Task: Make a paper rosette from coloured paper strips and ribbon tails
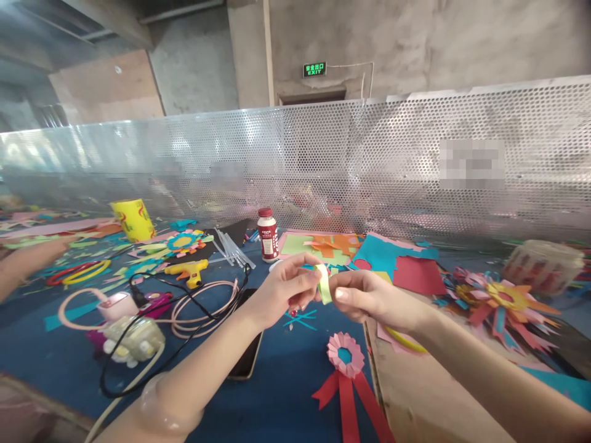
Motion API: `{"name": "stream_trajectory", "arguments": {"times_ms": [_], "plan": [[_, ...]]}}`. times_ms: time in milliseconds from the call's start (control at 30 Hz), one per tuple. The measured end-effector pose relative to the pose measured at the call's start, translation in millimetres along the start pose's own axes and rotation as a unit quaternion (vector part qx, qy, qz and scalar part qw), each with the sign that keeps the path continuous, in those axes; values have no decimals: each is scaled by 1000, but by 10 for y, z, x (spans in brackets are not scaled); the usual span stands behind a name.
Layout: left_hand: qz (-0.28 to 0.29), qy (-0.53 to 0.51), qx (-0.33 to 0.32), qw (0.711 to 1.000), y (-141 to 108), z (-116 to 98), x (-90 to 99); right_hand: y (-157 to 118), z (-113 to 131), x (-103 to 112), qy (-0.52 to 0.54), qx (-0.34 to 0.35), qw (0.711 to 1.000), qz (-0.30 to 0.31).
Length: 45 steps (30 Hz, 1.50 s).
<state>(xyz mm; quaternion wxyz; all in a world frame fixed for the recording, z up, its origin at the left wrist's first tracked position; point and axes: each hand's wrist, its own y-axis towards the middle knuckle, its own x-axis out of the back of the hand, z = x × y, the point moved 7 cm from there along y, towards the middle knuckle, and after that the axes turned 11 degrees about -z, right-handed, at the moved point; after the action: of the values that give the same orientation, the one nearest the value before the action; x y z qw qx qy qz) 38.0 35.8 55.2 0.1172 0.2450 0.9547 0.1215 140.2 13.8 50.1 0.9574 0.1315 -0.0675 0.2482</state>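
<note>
Above the middle of the table, my left hand point(293, 284) and my right hand point(367, 295) pinch a small light-green paper strip point(324, 284) between them. The strip is bent into a curve. Thin blue paper strips point(302, 319) lie crossed on the blue tabletop below my left hand. Nearer to me rests a pink paper rosette point(346, 355) with a blue centre and red ribbon tails point(348, 406). Under my left forearm a phone point(247, 360) is partly hidden.
A yellow glue gun point(188, 271), cables point(184, 314) and a power strip point(133, 338) lie at left. A red-capped bottle point(267, 237) stands ahead. Coloured paper sheets point(418, 274) and finished rosettes point(505, 301) are at right. A perforated metal screen point(392, 160) runs behind. Another person's arm point(32, 264) shows at far left.
</note>
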Motion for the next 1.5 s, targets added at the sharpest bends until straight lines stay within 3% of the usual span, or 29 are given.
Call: {"name": "stream_trajectory", "arguments": {"times_ms": [67, 100, 133, 200, 267, 300, 333, 400, 500, 1500], "plan": [[-26, -22, -4, 999, 24, -5, 33, 10, 83, 94, -126, 67, 988, -60], [-39, -30, -4, 999, 34, -4, 43, 4, 149, 143, -206, 119, 966, -104], [-51, -36, -4, 998, 41, 1, 49, -17, 230, 174, -288, 180, 928, -151], [-78, -37, -4, 996, 45, 20, 53, -103, 382, 151, -438, 305, 814, -231], [-101, -24, -5, 995, 34, 45, 40, -188, 455, 48, -538, 392, 698, -266], [-108, -15, -6, 994, 25, 56, 28, -213, 464, -1, -569, 415, 655, -272], [-114, -7, -7, 993, 14, 66, 14, -228, 464, -47, -593, 431, 624, -270], [-122, 6, -6, 992, -7, 80, -10, -237, 450, -117, -621, 449, 590, -253], [-130, 21, -2, 991, -28, 80, -27, -238, 432, -151, -630, 459, 581, -235], [-105, 39, -11, 994, -64, 79, -80, -259, 368, -157, -587, 478, 623, -198]]}}
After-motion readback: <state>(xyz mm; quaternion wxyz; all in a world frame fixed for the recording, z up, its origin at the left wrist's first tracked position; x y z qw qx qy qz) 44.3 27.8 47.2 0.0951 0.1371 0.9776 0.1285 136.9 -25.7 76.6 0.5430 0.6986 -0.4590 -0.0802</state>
